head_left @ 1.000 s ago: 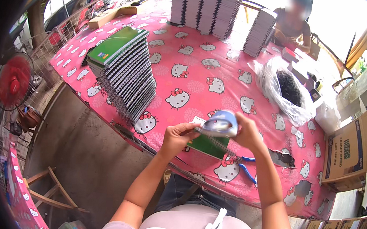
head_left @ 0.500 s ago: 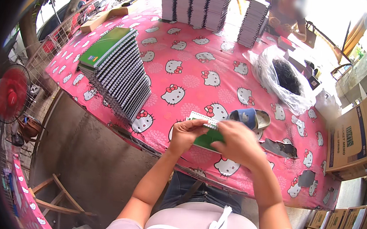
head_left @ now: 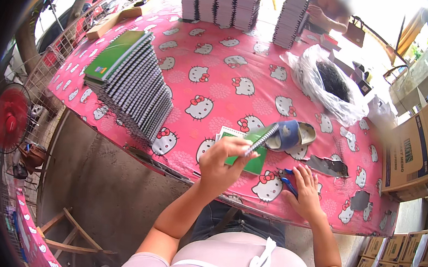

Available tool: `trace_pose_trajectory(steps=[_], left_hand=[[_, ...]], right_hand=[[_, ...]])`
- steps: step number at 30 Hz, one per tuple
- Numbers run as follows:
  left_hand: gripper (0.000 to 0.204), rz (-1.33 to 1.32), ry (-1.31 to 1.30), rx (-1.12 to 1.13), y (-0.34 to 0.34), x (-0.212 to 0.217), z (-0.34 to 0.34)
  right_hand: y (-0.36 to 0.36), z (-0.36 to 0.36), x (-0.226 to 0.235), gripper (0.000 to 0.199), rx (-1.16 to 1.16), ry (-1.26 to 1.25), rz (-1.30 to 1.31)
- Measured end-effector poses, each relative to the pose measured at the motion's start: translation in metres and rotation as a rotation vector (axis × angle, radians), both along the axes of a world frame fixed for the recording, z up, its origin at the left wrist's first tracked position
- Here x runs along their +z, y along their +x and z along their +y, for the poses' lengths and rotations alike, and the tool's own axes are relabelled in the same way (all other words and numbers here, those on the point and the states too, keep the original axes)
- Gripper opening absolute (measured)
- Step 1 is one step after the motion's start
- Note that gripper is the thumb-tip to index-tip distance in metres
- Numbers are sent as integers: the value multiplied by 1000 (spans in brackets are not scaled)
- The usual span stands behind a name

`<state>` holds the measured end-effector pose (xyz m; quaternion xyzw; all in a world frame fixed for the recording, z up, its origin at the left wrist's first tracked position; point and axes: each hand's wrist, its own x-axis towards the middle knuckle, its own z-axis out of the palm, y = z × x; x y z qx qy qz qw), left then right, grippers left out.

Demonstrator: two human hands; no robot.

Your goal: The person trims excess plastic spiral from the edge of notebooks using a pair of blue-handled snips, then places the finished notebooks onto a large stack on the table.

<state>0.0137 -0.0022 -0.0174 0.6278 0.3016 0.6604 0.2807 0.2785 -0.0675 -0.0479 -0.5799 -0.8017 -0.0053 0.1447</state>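
Between its thumb and fingers, my left hand (head_left: pixel 223 161) pinches a small green spiral notebook (head_left: pixel 263 138) by its coil side, tilted up off the table. Beneath it lie a loose green cover (head_left: pixel 252 163) and white sheets with punched holes along the edge. My right hand (head_left: pixel 304 191) is palm down on the table with its fingers stretched out. It touches or hovers over blue-handled pliers (head_left: pixel 289 186), whose jaws are hard to make out. Just beyond the notebook is a blue clog (head_left: pixel 289 135).
A tall stack of green spiral notebooks (head_left: pixel 131 85) stands at the left. White-paged stacks (head_left: pixel 220 4) line the far edge, near another person (head_left: pixel 329 14). A plastic bag of black coils (head_left: pixel 332 85) and a cardboard box (head_left: pixel 416 151) are at the right. The pink tablecloth (head_left: pixel 192 154) has torn patches.
My right hand has left the notebook and moved down and right to the blue-handled pliers. The notebook in my left hand is now lifted and tilted, showing its coil.
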Motion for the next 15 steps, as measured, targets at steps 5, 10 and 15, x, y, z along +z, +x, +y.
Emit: trace_pose_trajectory(steps=[5, 10, 15], left_hand=[[28, 207, -209, 43, 1, -39, -21], [25, 115, -234, 76, 0, -40, -27], [25, 85, -195, 113, 1, -39, -29]], right_hand=[[-18, 1, 9, 51, 12, -98, 327], [-69, 7, 50, 47, 195, -23, 480], [-74, 8, 50, 47, 177, -113, 473]])
